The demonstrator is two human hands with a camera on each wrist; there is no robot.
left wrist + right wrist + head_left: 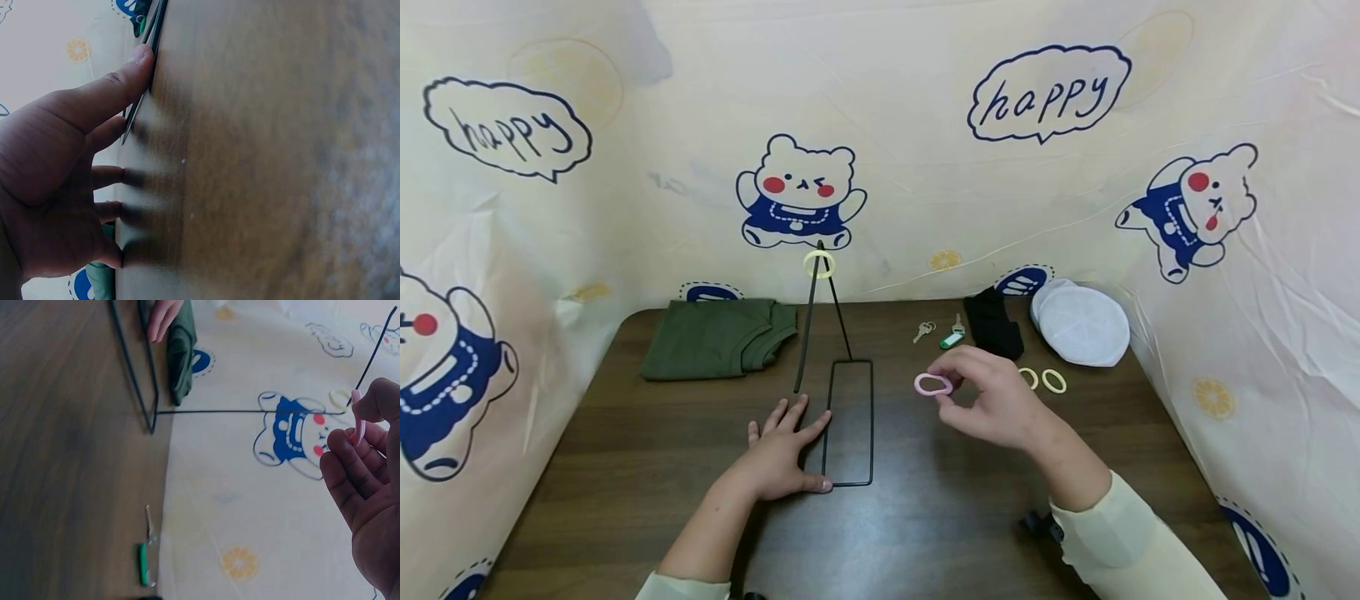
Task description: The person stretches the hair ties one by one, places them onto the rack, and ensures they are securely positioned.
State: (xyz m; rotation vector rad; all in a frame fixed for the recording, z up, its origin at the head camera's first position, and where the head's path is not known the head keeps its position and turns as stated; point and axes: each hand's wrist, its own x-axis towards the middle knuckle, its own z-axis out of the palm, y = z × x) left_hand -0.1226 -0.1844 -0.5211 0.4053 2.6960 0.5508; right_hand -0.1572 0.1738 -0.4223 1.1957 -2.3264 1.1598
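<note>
A black wire stand with a rectangular base stands on the table, its slanted wires rising to a peak. A yellow ring hangs near that peak. With fingers spread, my left hand rests by the base, thumb and index finger touching its left bar; the left wrist view shows the thumb against the wire. My right hand pinches a pink ring between thumb and fingers, held to the right of the stand. Two more yellow rings lie beyond the right hand, one partly hidden by it.
Folded green cloth lies at the back left. Toward the back right are small keys, a key with a green tag, a folded black cloth and a white cap. A printed curtain borders the table.
</note>
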